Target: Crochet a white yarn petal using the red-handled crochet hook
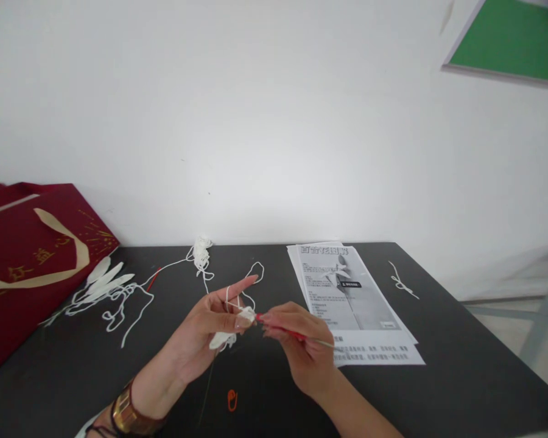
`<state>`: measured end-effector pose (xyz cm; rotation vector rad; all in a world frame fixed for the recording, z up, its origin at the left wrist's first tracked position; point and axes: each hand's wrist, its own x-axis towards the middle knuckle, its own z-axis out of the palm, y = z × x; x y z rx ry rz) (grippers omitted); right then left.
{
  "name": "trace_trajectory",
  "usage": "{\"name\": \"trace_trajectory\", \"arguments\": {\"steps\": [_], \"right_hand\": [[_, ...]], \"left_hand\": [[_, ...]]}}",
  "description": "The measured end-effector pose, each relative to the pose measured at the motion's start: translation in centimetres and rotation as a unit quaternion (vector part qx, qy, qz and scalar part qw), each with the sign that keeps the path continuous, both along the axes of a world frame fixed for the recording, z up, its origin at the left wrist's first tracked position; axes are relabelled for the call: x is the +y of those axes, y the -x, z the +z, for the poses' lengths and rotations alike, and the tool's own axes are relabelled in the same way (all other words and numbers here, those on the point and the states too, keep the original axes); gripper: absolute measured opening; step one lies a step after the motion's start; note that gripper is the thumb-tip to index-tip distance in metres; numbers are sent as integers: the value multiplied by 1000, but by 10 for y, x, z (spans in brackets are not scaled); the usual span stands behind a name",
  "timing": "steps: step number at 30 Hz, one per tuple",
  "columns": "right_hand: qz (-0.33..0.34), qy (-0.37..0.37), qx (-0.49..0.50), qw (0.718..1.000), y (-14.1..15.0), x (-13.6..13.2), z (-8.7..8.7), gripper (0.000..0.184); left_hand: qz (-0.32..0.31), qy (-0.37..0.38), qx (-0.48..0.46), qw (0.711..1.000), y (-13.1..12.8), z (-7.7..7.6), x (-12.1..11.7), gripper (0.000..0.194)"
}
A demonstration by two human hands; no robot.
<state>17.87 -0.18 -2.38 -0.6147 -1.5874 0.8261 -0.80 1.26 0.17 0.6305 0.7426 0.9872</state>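
Observation:
My left hand (210, 319) pinches a small white crochet piece (223, 340) between thumb and fingers, its index finger stretched out to the right. White yarn (256, 267) loops over that finger and rises in a small arc behind it. In my right hand (301, 340) is a red crochet hook (292, 333), gripped like a pen, with its tip end at the white piece. The hook's thin metal end sticks out behind the hand, over the printed sheet. A thin wire or stem hangs below the crochet piece.
Several white crocheted petals (105, 280) with loose yarn tails lie at left beside a dark red gift bag (41, 243). A yarn bundle (201, 249) sits by the wall. Printed sheets (369, 304), an orange stitch marker (232, 400) and a knotted yarn scrap (399, 283) rest on the black table (466, 377).

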Motion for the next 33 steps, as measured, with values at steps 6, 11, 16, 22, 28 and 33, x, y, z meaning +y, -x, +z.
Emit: {"name": "trace_trajectory", "arguments": {"steps": [6,11,16,22,28,33], "right_hand": [[60,198,152,967,3,3,4,10],[79,210,156,962,-3,5,7,11],[90,197,153,964,-10,6,10,9],[99,185,165,964,-16,8,13,8],[109,188,154,964,-19,8,20,7],[123,202,127,963,-23,6,26,10]], "left_hand": [[-33,-19,36,999,5,2,0,65],[-84,-15,46,995,9,6,-2,66],[-105,-5,57,993,12,10,-1,64],[-119,-12,70,990,17,10,0,64],[-148,-9,54,987,17,11,-1,64],[-202,0,53,978,19,9,0,65]]}}
